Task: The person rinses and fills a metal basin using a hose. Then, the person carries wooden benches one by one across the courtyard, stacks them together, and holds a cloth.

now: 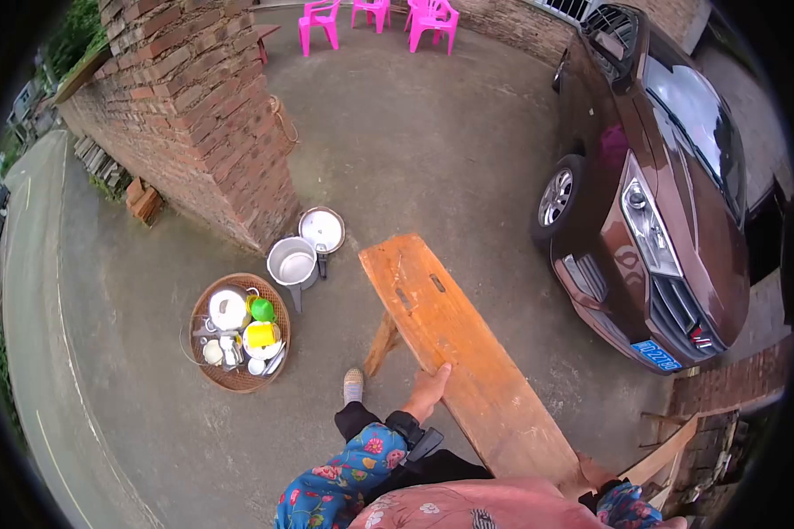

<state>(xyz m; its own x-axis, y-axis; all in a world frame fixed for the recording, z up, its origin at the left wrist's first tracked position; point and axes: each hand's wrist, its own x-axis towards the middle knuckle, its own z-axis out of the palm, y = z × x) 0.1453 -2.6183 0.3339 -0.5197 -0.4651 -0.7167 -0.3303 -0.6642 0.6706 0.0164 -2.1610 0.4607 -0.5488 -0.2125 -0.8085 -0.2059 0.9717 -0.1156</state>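
Bench [476, 353] of wood lies in front of you, its top running from the near R side up to the far L, w/ one leg [381, 346] visible below its L edge. Your L hand [427, 391] is closed on this L edge approx. midway, thumb on top, the other fingers mostly hidden; the forearm comes up from the bottom at a slant, w/ black band on the wrist. Your R hand [596, 473] is low, at the R edge near your body, touching the wood; its fingers are partly hidden, so you can't tell how narrow the grip is. On the ground, well apart to the L, is a basket [238, 380] w/ dishes etc., then a pot [292, 261] and lid [323, 230] near the brick wall [229, 115]. Brown car [617, 159] stands on the R.
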